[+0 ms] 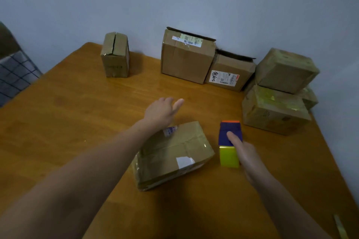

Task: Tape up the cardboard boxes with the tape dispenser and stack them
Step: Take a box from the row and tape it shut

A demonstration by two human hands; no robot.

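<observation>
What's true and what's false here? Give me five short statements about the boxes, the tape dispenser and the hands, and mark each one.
1. The right hand is on the tape dispenser. True.
2. The left hand grips the flat box. False: it reaches out open above the box's far end and holds nothing.
3. At the right, an upper box sits on a lower box. True.
4. The small box at the far left is taped shut. False: its top seam gapes open.
5. The tape dispenser lies on the flat box. False: it stands on the table, to the right of the box.
</observation>
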